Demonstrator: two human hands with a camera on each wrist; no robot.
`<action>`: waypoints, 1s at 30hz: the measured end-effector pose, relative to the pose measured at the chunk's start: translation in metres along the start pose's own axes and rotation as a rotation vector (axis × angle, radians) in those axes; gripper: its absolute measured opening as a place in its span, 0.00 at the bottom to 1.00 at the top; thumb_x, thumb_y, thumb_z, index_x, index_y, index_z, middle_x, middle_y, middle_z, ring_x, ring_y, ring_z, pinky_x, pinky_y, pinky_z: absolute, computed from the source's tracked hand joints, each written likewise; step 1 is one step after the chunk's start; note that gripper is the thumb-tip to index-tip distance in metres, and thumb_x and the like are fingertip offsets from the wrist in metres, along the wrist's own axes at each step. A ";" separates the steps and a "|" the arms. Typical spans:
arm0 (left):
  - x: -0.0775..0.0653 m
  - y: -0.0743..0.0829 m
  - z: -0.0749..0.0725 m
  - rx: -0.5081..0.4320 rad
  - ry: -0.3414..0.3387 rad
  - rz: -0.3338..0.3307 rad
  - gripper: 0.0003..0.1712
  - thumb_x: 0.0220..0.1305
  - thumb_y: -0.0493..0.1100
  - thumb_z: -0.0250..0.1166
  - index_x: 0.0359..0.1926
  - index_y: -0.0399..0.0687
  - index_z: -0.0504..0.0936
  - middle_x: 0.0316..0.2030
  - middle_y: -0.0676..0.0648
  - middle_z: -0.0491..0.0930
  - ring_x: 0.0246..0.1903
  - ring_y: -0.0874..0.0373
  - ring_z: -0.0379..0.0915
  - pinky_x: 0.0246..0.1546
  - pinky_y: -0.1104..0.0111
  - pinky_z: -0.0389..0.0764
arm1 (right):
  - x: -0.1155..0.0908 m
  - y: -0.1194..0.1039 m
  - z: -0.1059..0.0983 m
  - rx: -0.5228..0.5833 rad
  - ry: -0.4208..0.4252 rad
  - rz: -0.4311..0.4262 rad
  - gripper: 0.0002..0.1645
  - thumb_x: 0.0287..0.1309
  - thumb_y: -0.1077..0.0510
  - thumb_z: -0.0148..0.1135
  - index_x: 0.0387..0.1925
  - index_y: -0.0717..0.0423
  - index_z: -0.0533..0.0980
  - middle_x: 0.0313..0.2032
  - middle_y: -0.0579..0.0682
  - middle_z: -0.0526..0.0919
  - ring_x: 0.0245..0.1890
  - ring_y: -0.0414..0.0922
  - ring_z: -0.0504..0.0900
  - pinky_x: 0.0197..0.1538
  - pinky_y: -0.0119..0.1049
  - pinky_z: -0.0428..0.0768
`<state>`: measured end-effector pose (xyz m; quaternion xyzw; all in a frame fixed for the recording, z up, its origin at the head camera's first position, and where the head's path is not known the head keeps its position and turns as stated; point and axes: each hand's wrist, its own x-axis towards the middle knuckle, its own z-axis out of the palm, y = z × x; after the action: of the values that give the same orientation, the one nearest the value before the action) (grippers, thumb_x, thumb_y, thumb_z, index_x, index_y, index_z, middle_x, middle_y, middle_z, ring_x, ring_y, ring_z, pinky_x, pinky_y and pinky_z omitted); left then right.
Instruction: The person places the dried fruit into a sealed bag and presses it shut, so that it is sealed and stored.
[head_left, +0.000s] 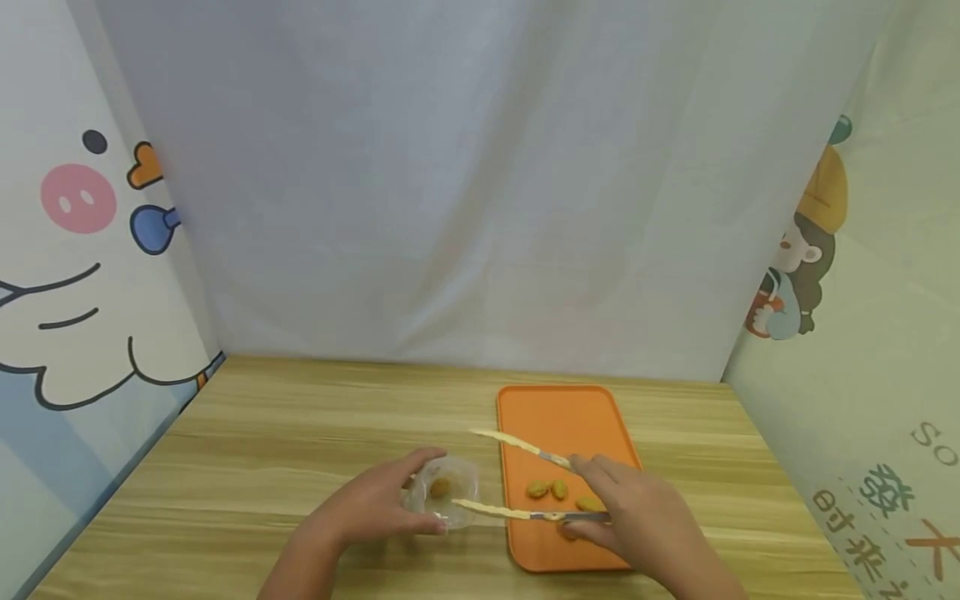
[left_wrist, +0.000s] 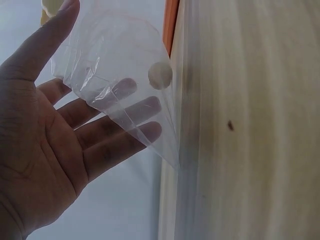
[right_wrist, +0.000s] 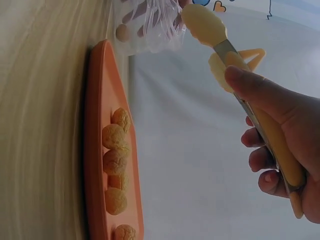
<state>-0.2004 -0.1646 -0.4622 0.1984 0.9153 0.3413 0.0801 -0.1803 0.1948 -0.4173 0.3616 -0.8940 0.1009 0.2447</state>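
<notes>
My left hand (head_left: 367, 508) holds a clear plastic bag (head_left: 462, 475) upright at its mouth, thumb on the near side and fingers round the far side. Inside, low in the bag, lies one round brown puff-like ball (left_wrist: 160, 75). My right hand (head_left: 641, 508) grips a pair of tongs (head_left: 495, 510) with cream-yellow tips and metal arms. The tongs' arms are spread, with nothing between the tips, and one tip overlaps the bag in the head view. Beneath the right hand, several golden-brown puffs (right_wrist: 114, 136) lie on an orange tray (head_left: 555, 417).
The tray stands on a wood-grain table (head_left: 300, 417), just right of the bag. A pale curtain (head_left: 450, 183) hangs behind the table. Printed cartoon panels (head_left: 75, 292) flank it on both sides.
</notes>
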 end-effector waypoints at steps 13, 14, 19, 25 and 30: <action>0.000 0.001 0.000 0.004 0.005 -0.004 0.55 0.42 0.75 0.71 0.71 0.74 0.61 0.58 0.53 0.77 0.54 0.50 0.75 0.47 0.52 0.78 | -0.004 0.009 -0.017 0.018 -0.226 0.273 0.49 0.43 0.30 0.72 0.64 0.49 0.70 0.49 0.42 0.81 0.35 0.37 0.83 0.24 0.25 0.72; 0.000 0.001 0.000 0.007 0.007 -0.004 0.54 0.42 0.75 0.71 0.71 0.74 0.61 0.58 0.54 0.77 0.54 0.50 0.75 0.47 0.52 0.78 | -0.003 0.010 -0.018 0.020 -0.241 0.289 0.49 0.44 0.29 0.71 0.64 0.48 0.70 0.50 0.42 0.81 0.36 0.37 0.84 0.25 0.26 0.73; -0.001 0.000 0.001 0.029 0.025 0.005 0.55 0.41 0.76 0.71 0.70 0.74 0.62 0.57 0.54 0.78 0.54 0.52 0.76 0.48 0.54 0.78 | -0.004 0.015 -0.020 0.022 -0.323 0.379 0.54 0.43 0.18 0.60 0.64 0.46 0.70 0.51 0.42 0.81 0.38 0.38 0.83 0.28 0.30 0.77; -0.001 0.000 0.001 0.035 0.027 0.019 0.55 0.41 0.76 0.71 0.70 0.73 0.62 0.57 0.53 0.78 0.53 0.53 0.76 0.49 0.54 0.78 | -0.006 0.019 -0.026 0.057 -0.382 0.463 0.57 0.36 0.13 0.55 0.60 0.45 0.72 0.47 0.41 0.81 0.37 0.39 0.82 0.30 0.36 0.78; -0.001 0.000 0.002 0.049 0.026 0.015 0.54 0.41 0.75 0.71 0.70 0.73 0.62 0.56 0.54 0.79 0.53 0.53 0.76 0.49 0.54 0.78 | -0.006 0.021 -0.029 0.076 -0.482 0.521 0.58 0.33 0.15 0.59 0.60 0.47 0.73 0.45 0.42 0.81 0.37 0.40 0.81 0.34 0.41 0.80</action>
<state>-0.1986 -0.1640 -0.4632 0.2025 0.9228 0.3220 0.0609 -0.1803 0.2237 -0.3959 0.1437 -0.9838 0.1048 -0.0210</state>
